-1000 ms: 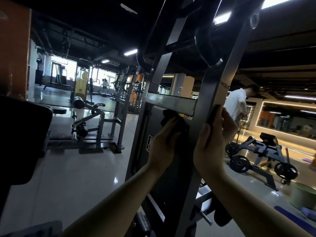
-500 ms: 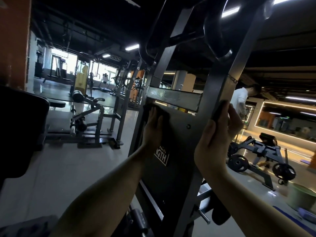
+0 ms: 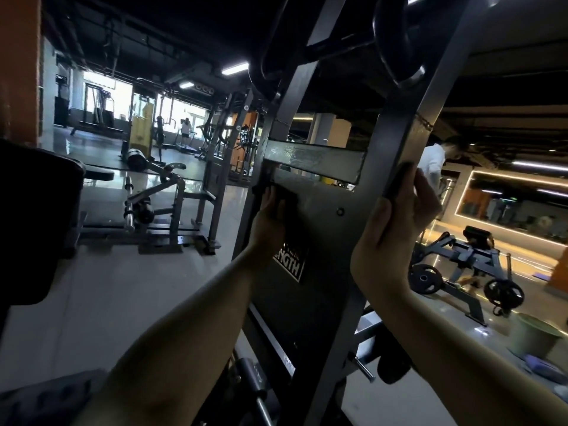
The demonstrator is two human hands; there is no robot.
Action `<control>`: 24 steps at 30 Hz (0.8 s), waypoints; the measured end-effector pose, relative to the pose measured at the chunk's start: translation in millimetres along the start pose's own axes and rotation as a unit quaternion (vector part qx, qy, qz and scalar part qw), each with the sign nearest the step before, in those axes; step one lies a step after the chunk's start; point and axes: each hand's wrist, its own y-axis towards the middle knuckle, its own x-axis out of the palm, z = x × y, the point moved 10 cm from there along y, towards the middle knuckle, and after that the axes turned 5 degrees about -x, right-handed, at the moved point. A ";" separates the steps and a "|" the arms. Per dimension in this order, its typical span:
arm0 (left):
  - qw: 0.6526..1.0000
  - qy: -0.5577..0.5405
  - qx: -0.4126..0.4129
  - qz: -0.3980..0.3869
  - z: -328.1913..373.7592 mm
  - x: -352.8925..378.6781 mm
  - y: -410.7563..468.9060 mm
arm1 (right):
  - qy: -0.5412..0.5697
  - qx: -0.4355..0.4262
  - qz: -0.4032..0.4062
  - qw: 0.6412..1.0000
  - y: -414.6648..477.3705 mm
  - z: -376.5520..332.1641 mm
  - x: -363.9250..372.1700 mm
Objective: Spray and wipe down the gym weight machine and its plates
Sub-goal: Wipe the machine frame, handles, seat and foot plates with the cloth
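The weight machine (image 3: pixel 295 93) is the biggest thing here. It fills the middle from 12 o'clock down to 6 o'clock. Its wide dark panel (image 3: pixel 322 241) sits in the center. The right post (image 3: pixel 408 133) leans up toward 1 o'clock. A gray crossbar (image 3: pixel 313 162) joins the posts just above the panel. A round black weight plate (image 3: pixel 393 50) hangs up at 12 o'clock.

The shiny floor (image 3: pixel 123 302) spreads out behind. A bench machine (image 3: pixel 159 207) stands at 9 o'clock. Another machine with plates (image 3: pixel 467 262) stands at 3 o'clock. A person in a white top (image 3: pixel 433 164) is just past the right post. A green bucket (image 3: pixel 534 336) sits at 4 o'clock.

The left hand (image 3: pixel 270 216) lies flat on the top left corner of the panel. Its fingers press a dark cloth (image 3: pixel 289 198) against the metal. The cloth pokes out at the hand's 12 o'clock and 3 o'clock.

The right hand (image 3: pixel 396 229) holds the right post. The thumb is on the near side and the fingers curl round the far side. A small dark thing (image 3: pixel 399 179) sits at this hand's 12 o'clock, against the post. I cannot tell what it is.

A white label (image 3: pixel 292 265) is on the panel at the left hand's 5 o'clock. A small bolt (image 3: pixel 340 211) sits between the two hands.
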 end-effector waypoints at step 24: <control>0.992 0.095 -0.077 0.029 -1.2 -8.3 -29.1 | -0.086 0.003 -0.085 0.993 -80.0 -8.7 -13.2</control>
